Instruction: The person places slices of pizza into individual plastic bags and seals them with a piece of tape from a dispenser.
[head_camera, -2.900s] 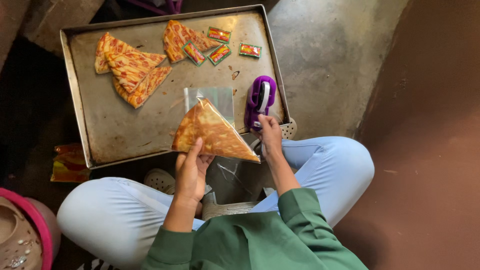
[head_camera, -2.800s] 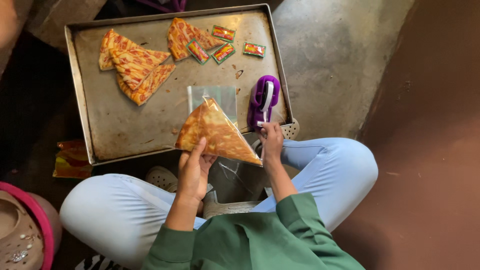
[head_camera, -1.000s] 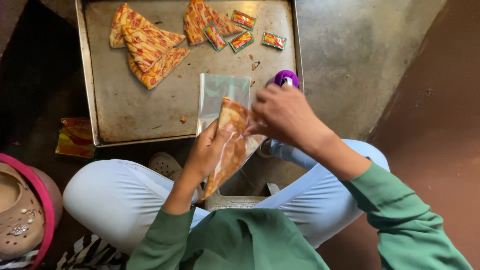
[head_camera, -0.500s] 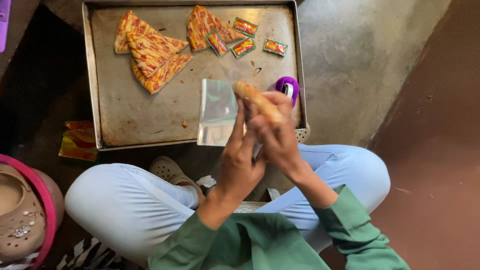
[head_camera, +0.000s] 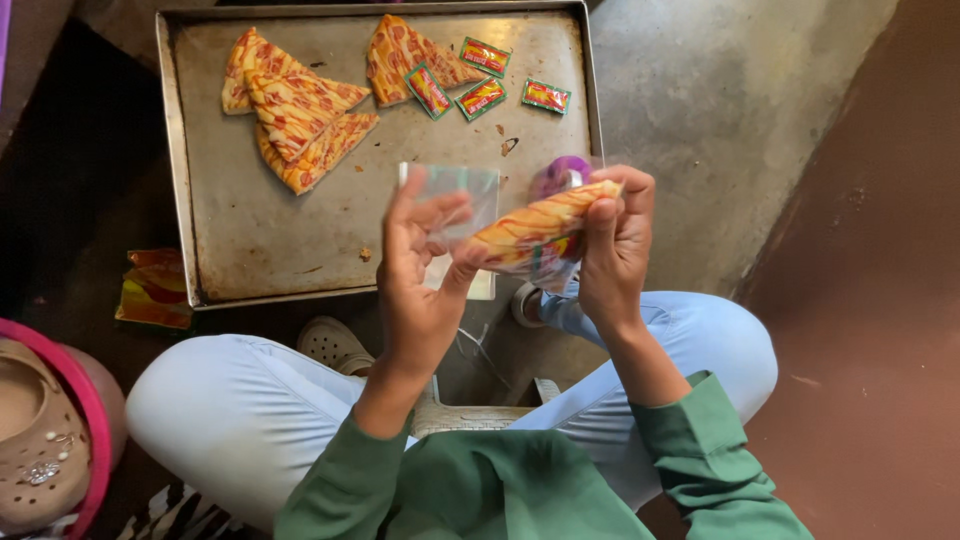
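From my feed, both hands are up in the middle of the frame. The left hand (head_camera: 420, 275) pinches the tip of a pizza slice (head_camera: 535, 230) with its other fingers spread against a clear plastic bag (head_camera: 455, 200). The right hand (head_camera: 615, 245) is curled round the slice's crust end, gripping it. Slice sits edge-on between them, above the metal tray (head_camera: 260, 250). More slices (head_camera: 295, 110) lie upper left on the tray, sauce packets (head_camera: 485, 90) near the top centre.
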